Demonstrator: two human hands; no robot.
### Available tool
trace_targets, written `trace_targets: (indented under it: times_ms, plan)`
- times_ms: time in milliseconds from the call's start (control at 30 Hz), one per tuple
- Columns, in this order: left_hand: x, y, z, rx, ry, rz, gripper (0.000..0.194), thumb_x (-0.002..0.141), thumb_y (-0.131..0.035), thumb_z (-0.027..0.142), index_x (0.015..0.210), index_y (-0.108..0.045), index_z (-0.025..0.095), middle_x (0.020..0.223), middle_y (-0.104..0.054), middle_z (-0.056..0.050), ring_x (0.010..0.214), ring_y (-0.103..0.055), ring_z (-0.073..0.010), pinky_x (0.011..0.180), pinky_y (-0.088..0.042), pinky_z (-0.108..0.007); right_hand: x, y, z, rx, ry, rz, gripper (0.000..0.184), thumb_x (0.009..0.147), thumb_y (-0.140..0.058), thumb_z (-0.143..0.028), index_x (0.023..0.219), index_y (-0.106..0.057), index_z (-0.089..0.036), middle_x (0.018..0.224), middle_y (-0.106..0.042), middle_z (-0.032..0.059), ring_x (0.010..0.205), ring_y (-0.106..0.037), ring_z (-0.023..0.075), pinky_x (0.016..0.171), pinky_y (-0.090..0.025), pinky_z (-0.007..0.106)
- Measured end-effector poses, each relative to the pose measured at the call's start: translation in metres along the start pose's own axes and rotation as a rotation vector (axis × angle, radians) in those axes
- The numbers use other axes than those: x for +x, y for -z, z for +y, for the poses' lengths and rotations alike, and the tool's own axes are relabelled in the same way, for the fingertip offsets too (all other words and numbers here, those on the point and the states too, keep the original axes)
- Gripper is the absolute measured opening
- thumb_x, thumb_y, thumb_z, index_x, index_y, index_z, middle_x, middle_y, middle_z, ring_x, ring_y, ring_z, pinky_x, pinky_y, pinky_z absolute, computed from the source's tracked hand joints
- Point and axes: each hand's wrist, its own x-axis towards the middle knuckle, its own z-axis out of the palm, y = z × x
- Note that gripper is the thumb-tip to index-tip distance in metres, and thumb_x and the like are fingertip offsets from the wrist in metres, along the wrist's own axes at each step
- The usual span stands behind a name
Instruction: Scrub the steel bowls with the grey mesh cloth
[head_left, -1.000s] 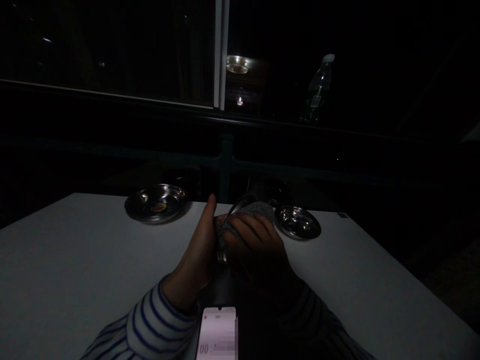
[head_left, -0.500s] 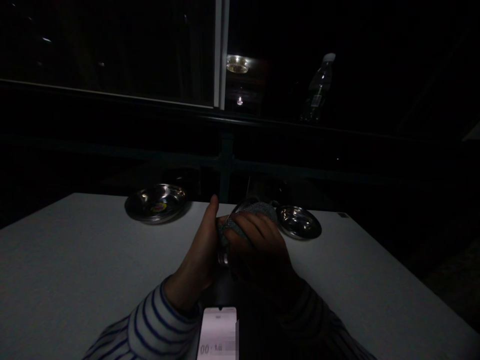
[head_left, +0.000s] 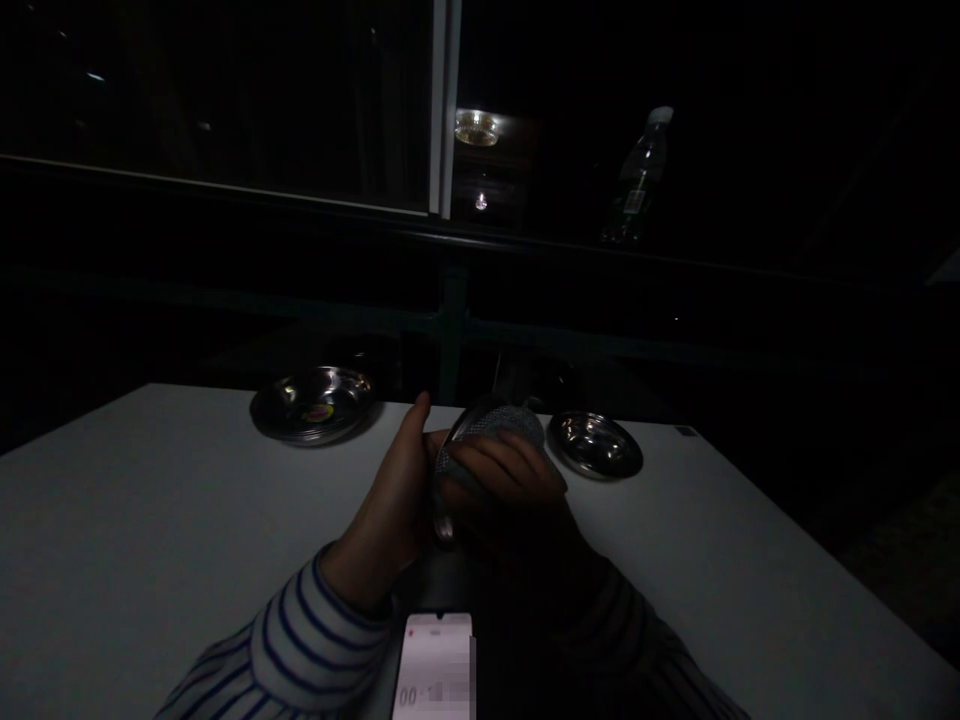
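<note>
My left hand (head_left: 390,500) grips a shiny metal dish (head_left: 444,528), held tilted over the table with its thumb pointing up. Most of the dish is hidden behind my hands. Inside it, a grey mesh-like cloth (head_left: 517,420) is pressed against the metal by my right hand (head_left: 510,490), whose fingers are bent over it. On the left stands a stack of shiny metal dishes (head_left: 304,437) with a yellow sticker inside the top one. Another metal dish (head_left: 600,448) lies to the right of my hands.
A lit phone (head_left: 435,670) showing a timer lies near my forearms on the white table (head_left: 187,520). Behind the table are a dark window frame (head_left: 441,110) and a plastic bottle (head_left: 641,175) with a white cap. The scene is very dim.
The dish has turned a little in my hands, so more of its rim shows. My right hand and the cloth have shifted slightly, leaving a gap to the dish on the right.
</note>
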Motion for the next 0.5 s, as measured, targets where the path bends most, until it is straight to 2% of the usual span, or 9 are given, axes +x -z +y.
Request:
trace_targets:
  times_ms: [133,367,500]
  plan:
    - [0.0009,0.0004,0.0040,-0.006,-0.020,0.005,0.051,0.086,-0.033,0.048,0.078,-0.066,0.011,0.052,-0.063,-0.007,0.046,-0.059,-0.0174,0.038,-0.035,-0.022,-0.0005,0.0000,0.0008,-0.008,0.051,-0.017,0.022,0.088,-0.043,-0.030,0.097,-0.059,-0.021,0.112,-0.060,0.0052,0.111,-0.046,0.0184,0.099,-0.032,0.039]
    - [0.0014,0.0012,0.0033,-0.025,0.023,-0.036,0.054,0.087,-0.029,0.047,0.079,-0.066,0.009,0.053,-0.064,-0.008,0.043,-0.057,-0.0168,0.040,-0.037,-0.024,-0.0022,0.0028,0.0054,0.004,0.079,-0.046,0.019,0.086,-0.046,-0.030,0.099,-0.058,-0.021,0.114,-0.059,0.0045,0.113,-0.045,0.0177,0.101,-0.031,0.039]
    - [0.0006,0.0011,0.0034,-0.020,0.013,-0.040,0.054,0.088,-0.027,0.045,0.078,-0.066,0.009,0.051,-0.063,-0.007,0.037,-0.052,-0.0142,0.039,-0.037,-0.024,-0.0027,0.0016,0.0066,0.030,0.090,-0.011,0.018,0.086,-0.046,-0.032,0.095,-0.058,-0.022,0.111,-0.060,0.0038,0.110,-0.047,0.0172,0.101,-0.032,0.039]
